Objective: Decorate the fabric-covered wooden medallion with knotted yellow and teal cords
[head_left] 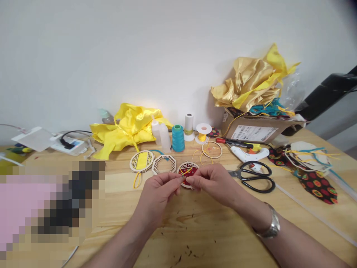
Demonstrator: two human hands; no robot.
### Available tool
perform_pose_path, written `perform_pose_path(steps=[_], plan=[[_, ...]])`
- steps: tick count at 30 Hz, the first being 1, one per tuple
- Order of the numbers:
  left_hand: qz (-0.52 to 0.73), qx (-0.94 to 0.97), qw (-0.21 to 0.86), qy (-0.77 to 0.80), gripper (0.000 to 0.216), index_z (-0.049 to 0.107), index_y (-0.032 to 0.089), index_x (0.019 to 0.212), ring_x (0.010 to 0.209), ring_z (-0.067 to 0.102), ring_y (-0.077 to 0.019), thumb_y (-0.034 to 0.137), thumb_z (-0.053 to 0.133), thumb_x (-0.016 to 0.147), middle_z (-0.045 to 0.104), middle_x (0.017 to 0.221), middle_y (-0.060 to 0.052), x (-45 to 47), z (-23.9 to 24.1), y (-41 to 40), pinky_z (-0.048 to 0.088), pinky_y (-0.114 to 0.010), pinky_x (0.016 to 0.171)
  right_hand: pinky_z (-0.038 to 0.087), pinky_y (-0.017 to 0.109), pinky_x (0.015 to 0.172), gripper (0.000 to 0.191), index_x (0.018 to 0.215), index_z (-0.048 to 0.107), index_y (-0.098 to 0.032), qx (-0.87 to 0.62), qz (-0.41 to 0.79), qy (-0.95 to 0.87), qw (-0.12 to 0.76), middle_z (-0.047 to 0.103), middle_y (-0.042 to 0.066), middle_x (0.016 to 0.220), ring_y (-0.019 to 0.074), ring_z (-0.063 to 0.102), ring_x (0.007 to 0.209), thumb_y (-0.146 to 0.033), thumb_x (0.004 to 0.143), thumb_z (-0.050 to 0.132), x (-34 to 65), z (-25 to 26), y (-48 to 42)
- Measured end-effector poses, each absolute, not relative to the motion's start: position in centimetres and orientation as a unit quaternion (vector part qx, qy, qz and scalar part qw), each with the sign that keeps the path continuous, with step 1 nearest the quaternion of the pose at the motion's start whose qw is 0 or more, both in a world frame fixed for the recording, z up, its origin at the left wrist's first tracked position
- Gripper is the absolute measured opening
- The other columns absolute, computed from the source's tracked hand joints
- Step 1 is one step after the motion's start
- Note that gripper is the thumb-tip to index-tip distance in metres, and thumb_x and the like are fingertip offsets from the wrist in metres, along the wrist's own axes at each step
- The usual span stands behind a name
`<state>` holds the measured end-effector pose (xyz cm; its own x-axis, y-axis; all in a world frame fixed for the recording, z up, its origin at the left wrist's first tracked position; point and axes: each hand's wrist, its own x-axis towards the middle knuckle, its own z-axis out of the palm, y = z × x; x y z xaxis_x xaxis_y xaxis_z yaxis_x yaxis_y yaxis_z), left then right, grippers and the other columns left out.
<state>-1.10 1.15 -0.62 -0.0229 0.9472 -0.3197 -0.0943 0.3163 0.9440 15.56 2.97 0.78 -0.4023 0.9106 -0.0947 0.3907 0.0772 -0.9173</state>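
Note:
My left hand and my right hand meet at the middle of the table, fingertips pinched close together. A thin yellow cord runs out of the pinch; its ends and any small piece on it are hidden by the fingers. Just behind the fingertips is a round wooden openwork ornament with red patterned cloth inside, partly covered by my hands. Left of it lie an octagonal wooden frame and a round ornament with yellow cloth and a yellow loop. Black-handled scissors rest beside my right wrist.
Behind stand a teal thread cone, white bottles, and spools. A white glue gun lies before a cardboard box heaped with gold cloth. Yellow satin is bunched at left. Patterned cloth lies right.

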Motion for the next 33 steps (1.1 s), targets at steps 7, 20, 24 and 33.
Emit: perform_pose_path(steps=[7, 20, 24, 33], plan=[[0.406, 0.430, 0.599, 0.540, 0.016, 0.065, 0.015, 0.057, 0.044, 0.031, -0.0047, 0.025, 0.066, 0.070, 0.049, 0.046, 0.006, -1.0, -0.5, 0.8, 0.020, -0.021, 0.045, 0.040, 0.022, 0.060, 0.012, 0.072, 0.071, -0.016, -0.466, 0.547, -0.598, 0.355, 0.066, 0.000, 0.069, 0.0112, 0.055, 0.064, -0.027, 0.068, 0.068, 14.6, 0.0, 3.4], [0.408, 0.406, 0.674, 0.462, 0.021, 0.068, 0.014, 0.070, 0.046, 0.031, -0.0056, 0.033, 0.063, 0.077, 0.049, 0.049, 0.003, -1.0, -0.8, 0.4, 0.017, -0.021, 0.044, 0.039, 0.021, 0.058, 0.011, 0.067, 0.064, -0.016, -0.469, 0.503, -0.622, 0.374, 0.062, -0.002, 0.064, 0.0099, 0.053, 0.061, -0.022, 0.074, 0.059, 14.6, 0.1, 3.1], [0.406, 0.428, 0.656, 0.470, 0.019, 0.070, 0.015, 0.072, 0.045, 0.027, -0.0054, 0.033, 0.065, 0.075, 0.040, 0.048, 0.006, -0.8, -0.5, 0.4, 0.017, -0.020, 0.044, 0.039, 0.021, 0.057, 0.011, 0.065, 0.062, -0.016, -0.467, 0.497, -0.630, 0.372, 0.060, -0.002, 0.062, 0.0099, 0.052, 0.061, -0.020, 0.074, 0.058, 14.7, 0.2, 3.1], [0.380, 0.453, 0.627, 0.506, 0.021, 0.073, 0.018, 0.085, 0.045, 0.029, -0.0061, 0.034, 0.065, 0.076, 0.046, 0.052, 0.005, -0.8, -0.2, 0.1, 0.023, -0.020, 0.044, 0.038, 0.020, 0.057, 0.012, 0.064, 0.063, -0.016, -0.455, 0.502, -0.630, 0.379, 0.060, -0.003, 0.062, 0.0090, 0.052, 0.060, -0.018, 0.075, 0.058, 14.7, 0.3, 3.1]])
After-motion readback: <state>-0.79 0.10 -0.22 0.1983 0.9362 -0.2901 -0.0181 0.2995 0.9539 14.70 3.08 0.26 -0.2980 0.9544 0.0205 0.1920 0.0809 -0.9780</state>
